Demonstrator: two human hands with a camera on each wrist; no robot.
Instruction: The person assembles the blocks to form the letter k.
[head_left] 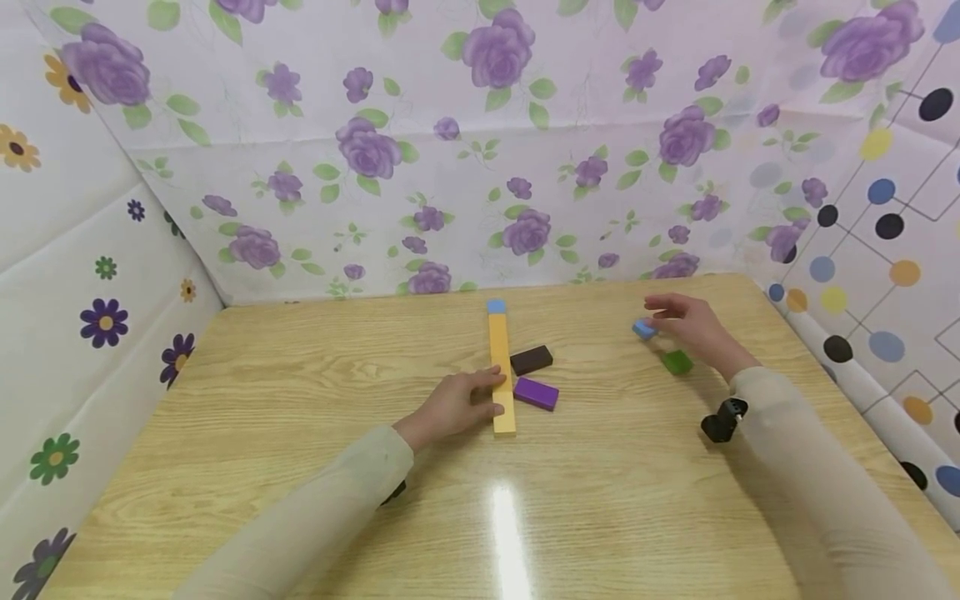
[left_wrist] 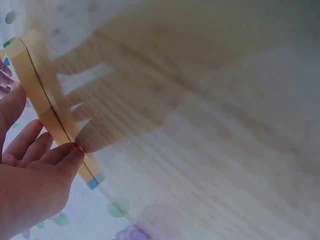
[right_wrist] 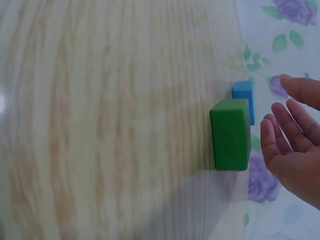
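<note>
A long narrow row of blocks lies lengthwise on the table: an orange block (head_left: 498, 337), a pale yellow block (head_left: 505, 423) at its near end and a small blue block (head_left: 497, 307) at its far end. My left hand (head_left: 450, 406) rests at the row's left side, fingertips and thumb touching it. In the left wrist view, the left hand (left_wrist: 42, 175) lies along the row's side with fingers extended. To the right, my right hand (head_left: 693, 327) hovers near another blue block (head_left: 643, 329) and a green block (head_left: 677, 362). The right wrist view shows that hand (right_wrist: 295, 137) holding nothing, fingers loosely bent.
A black block (head_left: 531, 360) and a purple block (head_left: 536, 394) lie just right of the row. The wooden table (head_left: 300, 375) meets a flowered cloth wall (head_left: 450, 167) at the back, with patterned cloth at both sides.
</note>
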